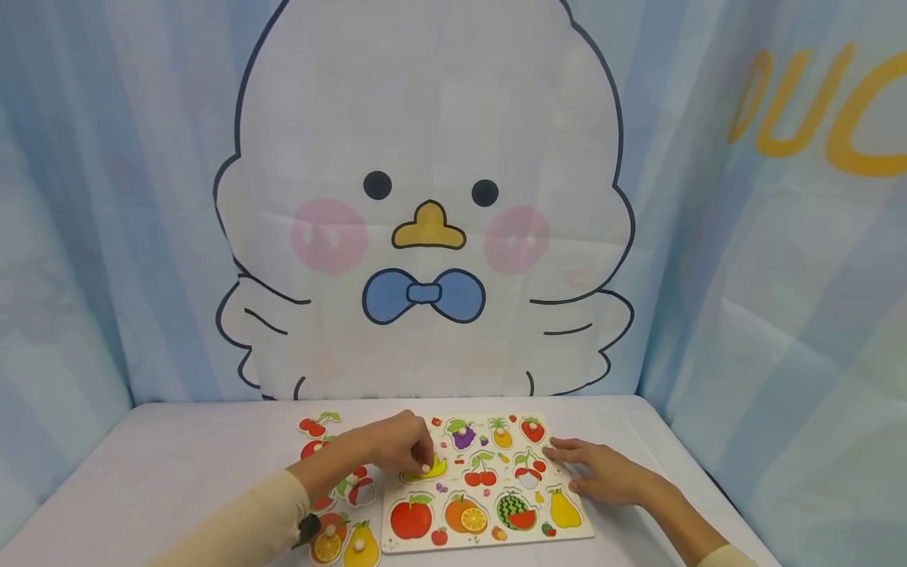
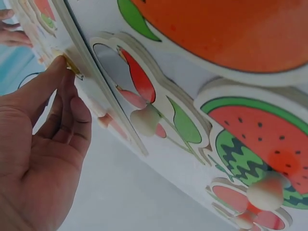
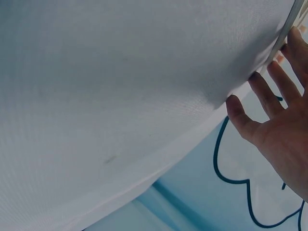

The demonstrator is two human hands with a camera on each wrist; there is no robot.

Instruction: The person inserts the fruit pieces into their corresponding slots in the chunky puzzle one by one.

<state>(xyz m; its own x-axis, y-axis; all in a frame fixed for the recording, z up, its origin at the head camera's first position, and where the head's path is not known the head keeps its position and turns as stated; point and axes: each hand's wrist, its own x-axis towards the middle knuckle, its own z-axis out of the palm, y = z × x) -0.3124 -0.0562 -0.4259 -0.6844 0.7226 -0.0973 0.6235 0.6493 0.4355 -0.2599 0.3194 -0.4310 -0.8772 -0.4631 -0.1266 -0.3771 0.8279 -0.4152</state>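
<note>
In the head view a fruit puzzle board (image 1: 425, 549) lies on the white table, printed with grapes, a pineapple, a strawberry, cherries and other fruit. At its left side my left hand (image 1: 398, 443) pinches the pale knob of a yellow banana puzzle piece (image 1: 438, 469), which sits over the board's left part. The left wrist view shows thumb and fingertips together on the piece, mostly hiding it. My right hand (image 1: 602, 472) rests along the board's right edge, fingers spread and fairly straight. Seen from the right wrist, its fingertips touch the board's edge.
Left of the board lie several loose knobbed pieces, among them cherries (image 1: 310, 428), a lychee (image 1: 361, 490), an orange (image 1: 327, 545) and a pear (image 1: 362, 546). A watermelon piece (image 2: 245, 122) shows in the left wrist view. Behind the table hangs a duck-printed curtain (image 1: 425, 354).
</note>
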